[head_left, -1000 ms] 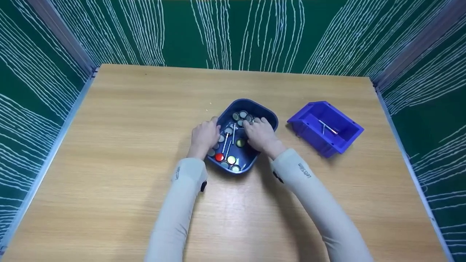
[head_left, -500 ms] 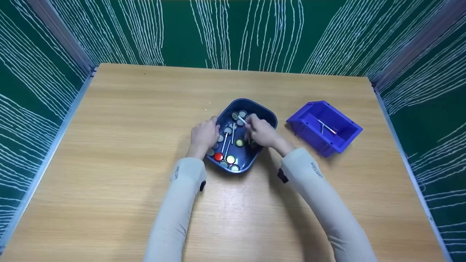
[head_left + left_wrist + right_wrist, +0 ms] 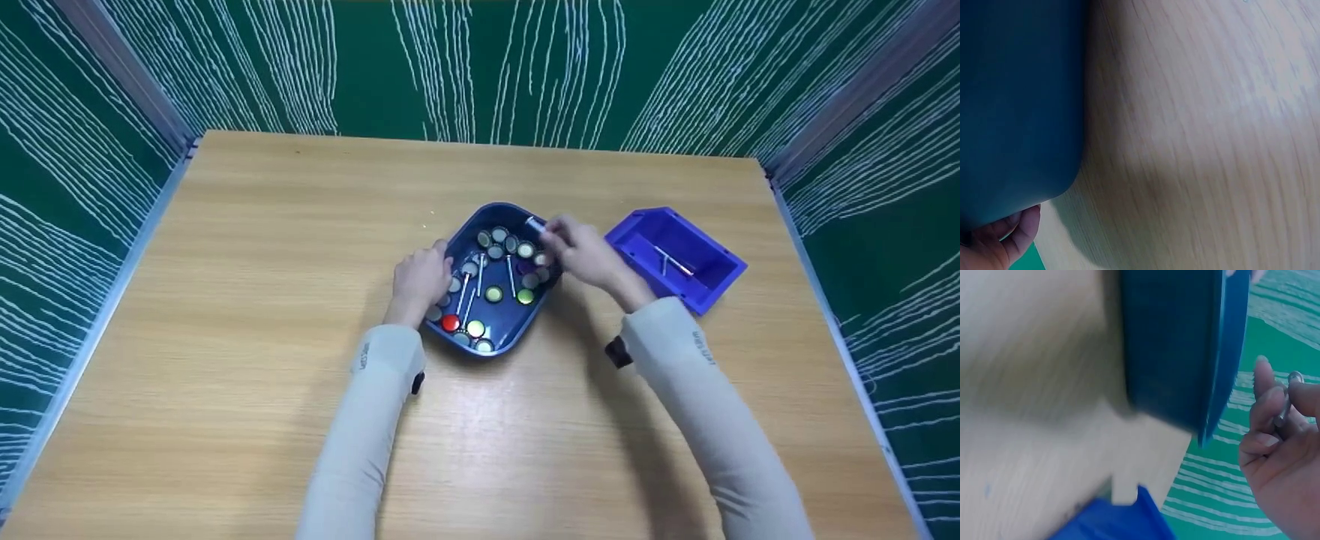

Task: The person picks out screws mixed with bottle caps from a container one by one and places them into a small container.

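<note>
1. The step in hand looks to be lifting a bolt (image 3: 534, 224) out of the blue tub (image 3: 504, 321): the right hand (image 3: 589, 255) holds it just over the tub's far right rim.
2. That grip is a closed pinch, with the bolt between thumb and fingers; the right wrist view shows its round head beside the thumb.
3. The left hand (image 3: 424, 277) grips the tub's left rim, its fingers bent over the edge; how tightly, one cannot tell.
4. The tub stands near the middle of the desk (image 3: 225, 315), well apart from the left edge. The purple bin (image 3: 694, 236) stands to the right of it, nearer the desk's right edge.
5. The next move seems to call for a firm pinch and enough lift to bring the bolt clear of the rim, with the left hand steadying the tub.
6. Bolts, counted: one in the right hand, about four lying in the tub, and what look like two in the bin, touching or crossing.
7. Caps (image 3: 493, 294), counted: roughly twenty in the tub, among them one red and at least three yellow-green, the rest mostly grey; overlaps near the walls leave the total unsure.
</note>
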A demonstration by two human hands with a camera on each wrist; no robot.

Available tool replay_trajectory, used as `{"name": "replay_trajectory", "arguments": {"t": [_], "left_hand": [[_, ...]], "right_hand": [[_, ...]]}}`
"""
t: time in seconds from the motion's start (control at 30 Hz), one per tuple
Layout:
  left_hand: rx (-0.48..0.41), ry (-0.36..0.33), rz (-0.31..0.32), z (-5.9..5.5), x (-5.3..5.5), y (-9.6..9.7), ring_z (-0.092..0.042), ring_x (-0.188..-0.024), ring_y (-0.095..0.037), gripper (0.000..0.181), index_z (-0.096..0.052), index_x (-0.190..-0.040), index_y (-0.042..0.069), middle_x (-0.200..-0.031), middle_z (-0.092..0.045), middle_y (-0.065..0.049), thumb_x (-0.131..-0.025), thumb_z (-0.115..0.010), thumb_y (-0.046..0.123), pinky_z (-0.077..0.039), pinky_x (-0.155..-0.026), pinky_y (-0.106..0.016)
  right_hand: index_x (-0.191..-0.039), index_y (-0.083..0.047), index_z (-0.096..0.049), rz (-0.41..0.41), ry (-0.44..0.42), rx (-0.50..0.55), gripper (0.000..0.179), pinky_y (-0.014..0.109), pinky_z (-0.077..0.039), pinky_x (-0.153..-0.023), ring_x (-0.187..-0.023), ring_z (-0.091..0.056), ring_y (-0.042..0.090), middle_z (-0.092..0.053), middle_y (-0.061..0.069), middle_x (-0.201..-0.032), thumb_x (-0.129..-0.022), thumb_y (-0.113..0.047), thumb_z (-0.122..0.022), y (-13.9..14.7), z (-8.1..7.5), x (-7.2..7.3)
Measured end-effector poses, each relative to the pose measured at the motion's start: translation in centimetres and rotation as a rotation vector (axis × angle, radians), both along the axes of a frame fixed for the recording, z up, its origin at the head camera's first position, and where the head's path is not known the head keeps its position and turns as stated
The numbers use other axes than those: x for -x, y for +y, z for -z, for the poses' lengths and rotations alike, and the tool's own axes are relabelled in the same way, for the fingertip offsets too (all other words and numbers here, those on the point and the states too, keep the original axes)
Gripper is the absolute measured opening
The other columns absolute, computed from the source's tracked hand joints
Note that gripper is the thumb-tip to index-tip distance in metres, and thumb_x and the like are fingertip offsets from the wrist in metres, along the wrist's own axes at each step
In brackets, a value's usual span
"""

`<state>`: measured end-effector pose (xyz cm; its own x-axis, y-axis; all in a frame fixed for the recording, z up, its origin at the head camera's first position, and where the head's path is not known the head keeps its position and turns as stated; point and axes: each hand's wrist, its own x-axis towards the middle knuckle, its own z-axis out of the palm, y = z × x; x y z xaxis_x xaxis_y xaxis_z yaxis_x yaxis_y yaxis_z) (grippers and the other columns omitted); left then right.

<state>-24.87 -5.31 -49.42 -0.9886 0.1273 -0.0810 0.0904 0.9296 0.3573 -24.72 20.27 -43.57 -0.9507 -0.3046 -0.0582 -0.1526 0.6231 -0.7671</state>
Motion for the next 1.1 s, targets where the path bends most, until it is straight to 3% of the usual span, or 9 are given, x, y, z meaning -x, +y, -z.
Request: {"name": "replay_trajectory", "arguments": {"t": [0.17,0.37,0.63,0.77,0.97,1.1], "left_hand": [[0.000,0.003,-0.002,-0.1,0.0,0.1,-0.070,-0.099,-0.038,0.039,-0.052,-0.139,0.012,-0.118,-0.069,-0.020,-0.103,-0.047,0.029,-0.056,-0.081,-0.050],[-0.003,-0.025,-0.010,0.0,0.1,0.0,-0.069,-0.101,-0.037,0.041,-0.050,-0.140,0.014,-0.119,-0.069,-0.019,-0.104,-0.046,0.031,-0.056,-0.083,-0.049],[-0.014,-0.022,-0.006,0.1,0.2,0.0,-0.070,-0.099,-0.037,0.039,-0.051,-0.139,0.013,-0.116,-0.069,-0.019,-0.104,-0.045,0.031,-0.056,-0.083,-0.048],[-0.019,-0.026,-0.010,0.0,0.1,0.0,-0.070,-0.098,-0.035,0.040,-0.050,-0.140,0.014,-0.116,-0.069,-0.018,-0.104,-0.045,0.031,-0.056,-0.083,-0.047],[-0.021,-0.005,-0.005,0.1,0.1,0.0,-0.070,-0.096,-0.037,0.038,-0.053,-0.137,0.013,-0.114,-0.070,-0.019,-0.104,-0.046,0.030,-0.056,-0.080,-0.048],[-0.018,0.020,0.000,0.2,0.1,-0.2,-0.070,-0.097,-0.038,0.035,-0.056,-0.132,0.011,-0.113,-0.070,-0.019,-0.103,-0.047,0.029,-0.056,-0.079,-0.049]], "right_hand": [[-0.114,0.003,-0.055,0.082,0.115,0.010,0.025,0.020,-0.043,-0.059,-0.063,-0.053,0.007,-0.066,0.022,-0.085,-0.104,-0.018,-0.047,2.6,-0.7,0.2],[-0.115,0.002,-0.054,0.175,0.191,0.013,0.030,0.020,-0.042,-0.066,-0.070,-0.057,0.014,-0.064,0.016,-0.085,-0.105,-0.024,-0.044,5.1,-1.1,0.3],[-0.119,-0.002,-0.049,0.244,0.139,-0.050,0.034,0.023,-0.041,-0.070,-0.081,-0.057,0.020,-0.063,0.021,-0.097,-0.107,-0.032,-0.038,8.3,-1.4,0.2],[-0.122,0.000,-0.046,0.245,0.114,-0.105,0.036,0.024,-0.040,-0.072,-0.087,-0.055,0.022,-0.060,0.019,-0.101,-0.107,-0.031,-0.036,9.9,-1.5,0.0],[-0.123,0.001,-0.045,0.252,0.071,-0.189,0.038,0.026,-0.038,-0.070,-0.084,-0.049,0.018,-0.055,0.012,-0.098,-0.106,-0.033,-0.038,12.1,-1.4,-0.1],[-0.125,0.001,-0.043,0.251,0.025,-0.224,0.042,0.033,-0.037,-0.077,-0.091,-0.049,0.022,-0.053,0.014,-0.102,-0.106,-0.036,-0.037,13.0,-1.3,0.1]]}}
